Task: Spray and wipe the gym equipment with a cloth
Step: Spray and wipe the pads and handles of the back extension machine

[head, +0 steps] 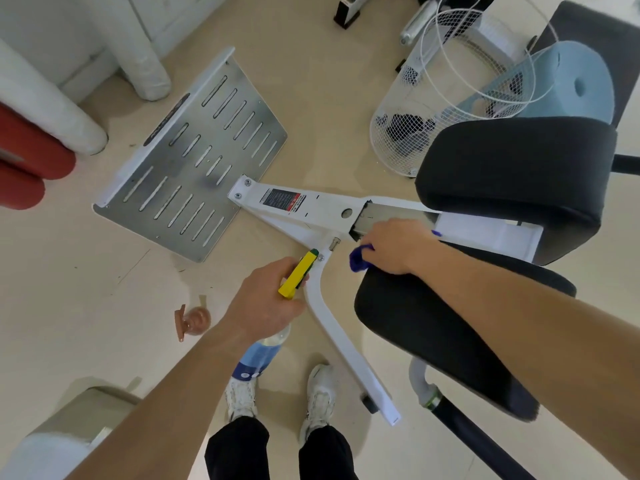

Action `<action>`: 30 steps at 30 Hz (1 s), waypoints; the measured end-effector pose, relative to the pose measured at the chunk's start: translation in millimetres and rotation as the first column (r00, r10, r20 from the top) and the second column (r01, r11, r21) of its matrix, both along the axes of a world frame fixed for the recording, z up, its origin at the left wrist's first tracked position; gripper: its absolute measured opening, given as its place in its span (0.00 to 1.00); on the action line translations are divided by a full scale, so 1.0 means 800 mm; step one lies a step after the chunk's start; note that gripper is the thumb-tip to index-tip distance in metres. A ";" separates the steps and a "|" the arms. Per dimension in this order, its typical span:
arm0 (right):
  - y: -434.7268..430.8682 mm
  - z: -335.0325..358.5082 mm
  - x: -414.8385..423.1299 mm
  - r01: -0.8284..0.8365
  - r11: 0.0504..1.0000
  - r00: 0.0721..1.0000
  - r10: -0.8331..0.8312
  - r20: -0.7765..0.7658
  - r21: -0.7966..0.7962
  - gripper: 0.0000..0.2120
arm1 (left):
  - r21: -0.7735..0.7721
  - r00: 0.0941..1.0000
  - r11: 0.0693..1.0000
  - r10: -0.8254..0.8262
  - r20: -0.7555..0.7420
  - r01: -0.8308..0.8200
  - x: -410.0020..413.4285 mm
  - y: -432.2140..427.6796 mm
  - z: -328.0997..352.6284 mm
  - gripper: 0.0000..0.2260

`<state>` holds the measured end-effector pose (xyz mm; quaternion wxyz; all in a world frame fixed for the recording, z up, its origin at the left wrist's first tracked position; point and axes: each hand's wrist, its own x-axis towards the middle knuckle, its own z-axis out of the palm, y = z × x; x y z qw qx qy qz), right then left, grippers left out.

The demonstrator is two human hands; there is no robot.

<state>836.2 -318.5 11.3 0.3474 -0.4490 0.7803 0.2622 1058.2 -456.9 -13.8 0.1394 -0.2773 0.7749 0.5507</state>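
A: So, which step is this?

B: Spraying, I'd say, with wiping close behind. The left hand (266, 299) is wrapped round the spray bottle (298, 273). Its green nozzle points at the joint of the white frame (325, 306), very near a bolt.

A: And the cloth?

B: The blue cloth (358, 259) is bunched in the right hand (398, 244), fingers curled round it. It sits at the frame, just below the metal rail (391, 213) and above the front edge of the seat pad (433, 327). Whether it touches the frame I cannot tell.

A: What does the next move call for?

B: Probably a squeeze of the trigger, then the cloth drawn over the wet joint. The hands are near each other, so the bottle should pull back first.

A: Room to move?

B: Open floor lies to the left, between the frame and the footplate (194, 157). The right is tight: the seat pad sits just beside the curved leg, and the upper pad (512, 174) overhangs the rail. The wire basket (401, 109) stands well apart behind.
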 end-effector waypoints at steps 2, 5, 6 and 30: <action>0.006 0.001 0.015 -0.106 0.993 0.994 0.105 -0.013 -0.045 0.17 | -0.023 1.000 1.000 -0.007 0.011 0.007 0.002 0.004 0.002 0.12; 0.033 0.002 0.083 -0.266 0.948 0.962 0.271 0.009 -0.173 0.16 | -0.038 1.000 0.999 0.028 0.002 -0.027 0.008 0.007 0.004 0.12; 0.044 0.003 0.104 -0.322 0.924 0.940 0.337 0.045 -0.208 0.15 | -0.039 0.999 0.998 0.040 0.003 -0.040 0.009 0.008 0.005 0.13; 0.001 -0.001 0.150 -0.252 0.967 0.962 0.254 -0.103 0.030 0.12 | -0.094 0.997 0.993 0.073 -0.022 -0.075 0.002 0.040 0.042 0.14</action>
